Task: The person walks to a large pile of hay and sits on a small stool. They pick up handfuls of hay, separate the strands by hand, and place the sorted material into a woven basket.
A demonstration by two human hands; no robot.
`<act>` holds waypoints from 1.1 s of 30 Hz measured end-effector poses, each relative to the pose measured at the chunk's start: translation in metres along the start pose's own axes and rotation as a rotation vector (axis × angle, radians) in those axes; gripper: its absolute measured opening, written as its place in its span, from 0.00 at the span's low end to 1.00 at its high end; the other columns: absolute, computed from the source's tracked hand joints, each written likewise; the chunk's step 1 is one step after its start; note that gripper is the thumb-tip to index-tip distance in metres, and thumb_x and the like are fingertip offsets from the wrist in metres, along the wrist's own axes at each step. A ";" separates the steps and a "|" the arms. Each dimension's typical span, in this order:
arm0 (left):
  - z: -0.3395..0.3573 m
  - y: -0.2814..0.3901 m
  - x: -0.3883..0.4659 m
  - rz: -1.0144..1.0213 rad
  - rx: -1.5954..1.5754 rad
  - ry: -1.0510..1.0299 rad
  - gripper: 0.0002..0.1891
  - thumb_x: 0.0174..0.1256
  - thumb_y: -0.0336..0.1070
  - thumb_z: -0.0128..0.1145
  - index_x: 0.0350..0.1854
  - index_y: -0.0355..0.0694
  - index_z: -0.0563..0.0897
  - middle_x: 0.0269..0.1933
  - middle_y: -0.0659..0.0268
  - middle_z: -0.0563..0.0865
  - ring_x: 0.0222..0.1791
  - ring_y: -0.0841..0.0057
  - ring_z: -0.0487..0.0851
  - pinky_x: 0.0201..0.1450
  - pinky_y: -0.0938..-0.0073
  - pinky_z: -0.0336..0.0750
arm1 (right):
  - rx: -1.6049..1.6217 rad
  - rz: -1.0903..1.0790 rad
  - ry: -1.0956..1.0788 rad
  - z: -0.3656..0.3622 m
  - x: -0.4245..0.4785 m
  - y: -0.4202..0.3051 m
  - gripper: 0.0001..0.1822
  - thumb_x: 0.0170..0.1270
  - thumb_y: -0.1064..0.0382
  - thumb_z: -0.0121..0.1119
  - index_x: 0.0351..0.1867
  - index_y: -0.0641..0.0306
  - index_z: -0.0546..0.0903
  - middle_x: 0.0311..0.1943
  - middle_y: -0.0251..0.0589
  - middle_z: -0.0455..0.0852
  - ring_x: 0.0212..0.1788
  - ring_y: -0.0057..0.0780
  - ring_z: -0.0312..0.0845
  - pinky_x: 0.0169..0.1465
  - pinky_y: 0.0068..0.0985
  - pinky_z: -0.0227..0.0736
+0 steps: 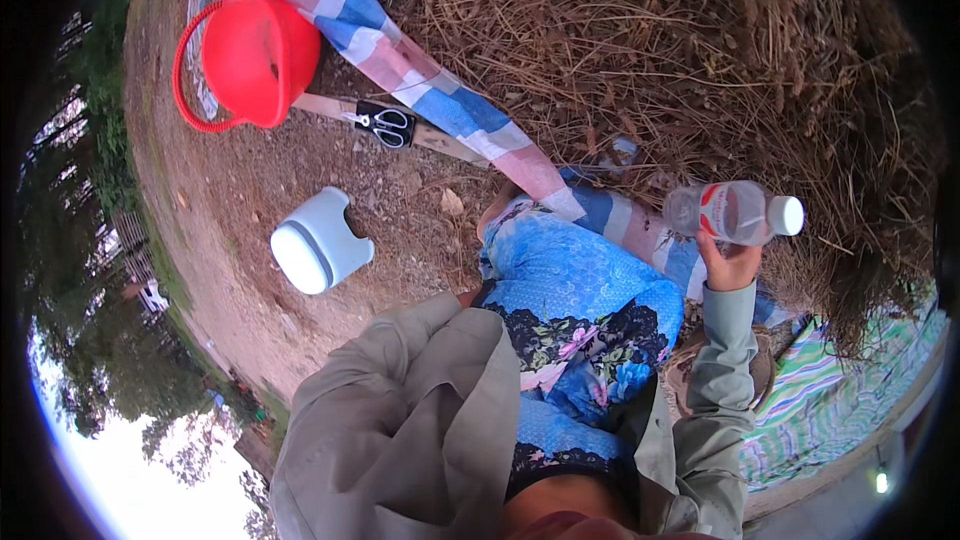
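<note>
My right hand (729, 259) grips a clear plastic bottle (742, 206) with a white cap and a red-and-white label. The bottle lies sideways in the view, its cap pointing right, in front of a heap of dry plant stalks (600, 52). Whether it holds liquid I cannot tell. My left arm, in a khaki sleeve (405, 390), reaches toward my left thigh. A bit of skin shows past its cuff, while the left hand itself is hidden behind my blue flowered clothing (592, 270). A blue, white and pink checked tarp (465, 109) runs along the heap's edge, beside my knees.
A red plastic bucket (247, 60) with a handle lies tipped at the upper left. Scissors (391, 127) rest on a black item across a wooden board (446, 144). A pale plastic stool (322, 240) is on bare soil. A green striped sheet (840, 397) spreads at the lower right.
</note>
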State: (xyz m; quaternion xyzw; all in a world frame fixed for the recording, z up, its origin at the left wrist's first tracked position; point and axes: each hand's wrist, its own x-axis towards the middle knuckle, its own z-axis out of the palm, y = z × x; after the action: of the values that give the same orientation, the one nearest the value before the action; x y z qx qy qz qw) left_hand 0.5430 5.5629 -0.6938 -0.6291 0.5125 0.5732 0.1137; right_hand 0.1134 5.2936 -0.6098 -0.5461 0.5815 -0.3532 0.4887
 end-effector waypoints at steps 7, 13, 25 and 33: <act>-0.032 0.031 -0.004 -0.131 -0.051 0.010 0.15 0.58 0.45 0.55 0.37 0.38 0.80 0.35 0.51 0.82 0.37 0.64 0.80 0.40 0.65 0.74 | 0.239 0.149 0.102 0.002 -0.005 -0.005 0.42 0.44 0.69 0.70 0.62 0.66 0.59 0.57 0.46 0.68 0.58 0.35 0.66 0.58 0.32 0.66; -0.038 0.036 -0.005 -0.168 -0.064 0.049 0.14 0.59 0.44 0.53 0.37 0.37 0.80 0.35 0.51 0.82 0.37 0.63 0.80 0.40 0.64 0.74 | 0.252 0.139 0.121 0.003 -0.007 0.003 0.42 0.45 0.70 0.70 0.63 0.65 0.59 0.58 0.46 0.67 0.59 0.36 0.65 0.59 0.32 0.65; -0.088 -0.013 -0.039 -0.369 0.009 0.249 0.13 0.61 0.40 0.50 0.36 0.35 0.79 0.34 0.50 0.82 0.36 0.59 0.81 0.39 0.63 0.74 | 0.211 0.134 0.149 -0.003 -0.009 0.033 0.44 0.44 0.72 0.70 0.64 0.66 0.58 0.58 0.46 0.68 0.59 0.35 0.65 0.60 0.32 0.64; -0.187 -0.044 -0.054 -0.574 0.115 0.702 0.12 0.62 0.38 0.48 0.34 0.33 0.78 0.32 0.50 0.82 0.34 0.57 0.81 0.37 0.61 0.73 | 0.220 0.177 0.177 -0.014 -0.016 0.044 0.44 0.44 0.71 0.70 0.64 0.67 0.58 0.58 0.46 0.67 0.59 0.35 0.66 0.60 0.31 0.64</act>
State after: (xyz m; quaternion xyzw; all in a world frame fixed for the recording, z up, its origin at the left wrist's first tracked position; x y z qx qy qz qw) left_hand 0.6998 5.4734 -0.6087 -0.8945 0.3561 0.2413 0.1222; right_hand 0.0862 5.3148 -0.6451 -0.4023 0.6261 -0.4172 0.5216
